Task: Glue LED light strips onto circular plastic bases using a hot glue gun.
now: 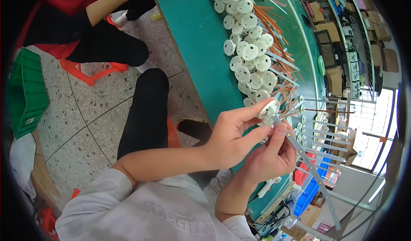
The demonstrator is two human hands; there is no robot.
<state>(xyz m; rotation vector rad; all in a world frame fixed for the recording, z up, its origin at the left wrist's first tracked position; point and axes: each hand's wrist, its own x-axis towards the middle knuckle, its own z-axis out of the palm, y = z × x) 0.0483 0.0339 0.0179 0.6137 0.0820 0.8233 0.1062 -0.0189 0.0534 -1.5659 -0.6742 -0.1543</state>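
Between the thumb and fingers of my left hand (231, 136) is a white round plastic cap (269, 109) with small holes in its face. My right hand (272, 158) pinches one end of a long grey LED strip (314, 171), dotted with small pale squares. That end meets the underside of the cap; whether it is fixed there is hidden by my fingers. From my right hand the strip slants down to the right. Just beyond my left hand lies a long heap of similar white caps (249, 51), with orange and grey strips (274, 26) sticking out on its far side.
The heap rests on a green table (188, 39). Several strips with caps hang out past its right side near a blue bin (314, 189) and a red bin (305, 168). A co-worker's arm (115, 3) touches the far left edge. A green crate (28, 91) stands on the floor.
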